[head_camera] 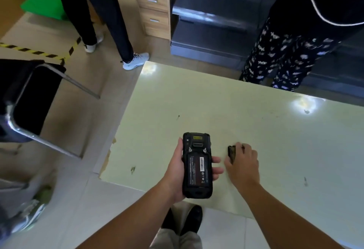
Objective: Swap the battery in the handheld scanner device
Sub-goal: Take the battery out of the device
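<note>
The black handheld scanner [197, 165] lies back-side up in my left hand [177, 172], held over the near-left part of the pale green table [256, 130]. Its back cover is off, and a battery with a white barcode label [198, 168] sits in the open bay. My right hand [243, 163] rests on the table just right of the scanner. Its fingers are closed on a small dark flat part [232, 153], standing on edge and mostly hidden. I cannot tell whether that part is the cover or a battery.
One person in black trousers [110, 22] stands beyond the table's far-left corner, another in patterned trousers [285, 56] at its far edge. A black metal-framed chair [29, 99] is on the left. Wooden drawers [153, 2] and dark shelving [216, 22] stand behind.
</note>
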`<state>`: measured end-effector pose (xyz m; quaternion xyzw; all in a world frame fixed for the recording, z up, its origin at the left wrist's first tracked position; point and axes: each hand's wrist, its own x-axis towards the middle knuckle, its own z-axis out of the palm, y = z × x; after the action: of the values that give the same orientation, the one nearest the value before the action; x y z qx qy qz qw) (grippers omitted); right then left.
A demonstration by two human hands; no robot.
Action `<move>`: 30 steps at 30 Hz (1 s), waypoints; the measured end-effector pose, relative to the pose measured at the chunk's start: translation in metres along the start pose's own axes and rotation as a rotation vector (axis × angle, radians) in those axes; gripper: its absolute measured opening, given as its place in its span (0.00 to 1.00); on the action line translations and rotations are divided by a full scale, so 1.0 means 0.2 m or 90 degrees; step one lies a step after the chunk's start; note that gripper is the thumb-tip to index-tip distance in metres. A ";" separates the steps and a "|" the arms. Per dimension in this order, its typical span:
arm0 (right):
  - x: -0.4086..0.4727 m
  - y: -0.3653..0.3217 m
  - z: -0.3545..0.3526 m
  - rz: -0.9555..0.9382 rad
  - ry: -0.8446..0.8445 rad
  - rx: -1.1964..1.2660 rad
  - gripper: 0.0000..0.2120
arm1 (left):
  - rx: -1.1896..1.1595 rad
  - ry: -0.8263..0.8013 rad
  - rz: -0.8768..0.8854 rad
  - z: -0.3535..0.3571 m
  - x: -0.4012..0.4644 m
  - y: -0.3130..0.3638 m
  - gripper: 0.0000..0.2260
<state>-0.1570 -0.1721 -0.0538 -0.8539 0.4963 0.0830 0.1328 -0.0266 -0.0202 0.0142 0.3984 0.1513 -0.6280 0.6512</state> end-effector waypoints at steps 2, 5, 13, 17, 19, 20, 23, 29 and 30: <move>0.01 0.00 0.00 -0.017 0.000 -0.036 0.26 | 0.004 0.009 0.000 -0.01 0.00 0.01 0.38; 0.01 -0.04 -0.07 -0.014 -0.042 -0.114 0.29 | -0.002 0.007 -0.001 -0.01 -0.03 0.02 0.38; -0.35 -0.29 -0.72 -0.658 0.043 0.163 0.26 | 0.001 0.028 0.012 0.08 -0.20 0.06 0.36; -0.41 -0.27 -0.78 -0.714 0.015 -0.049 0.27 | 0.024 0.023 0.009 0.13 -0.26 0.06 0.35; -0.43 -0.24 -0.78 -0.705 0.017 -0.058 0.26 | 0.032 0.018 0.006 0.16 -0.29 0.06 0.34; -0.44 -0.24 -0.78 -0.705 0.021 -0.067 0.26 | 0.038 0.018 0.005 0.17 -0.30 0.06 0.34; -0.46 -0.24 -0.77 -0.715 0.063 -0.082 0.26 | 0.062 0.029 0.009 0.18 -0.31 0.05 0.34; -0.49 -0.22 -0.77 -0.754 0.147 -0.163 0.26 | 0.096 0.055 0.002 0.18 -0.31 0.03 0.35; -0.50 -0.22 -0.76 -0.760 0.159 -0.185 0.26 | 0.097 0.056 -0.003 0.18 -0.31 0.03 0.36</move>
<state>-0.1670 -0.1155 0.1239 -0.9966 -0.0704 -0.0392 -0.0199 -0.0430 -0.0030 0.0829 0.4735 0.1329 -0.6211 0.6103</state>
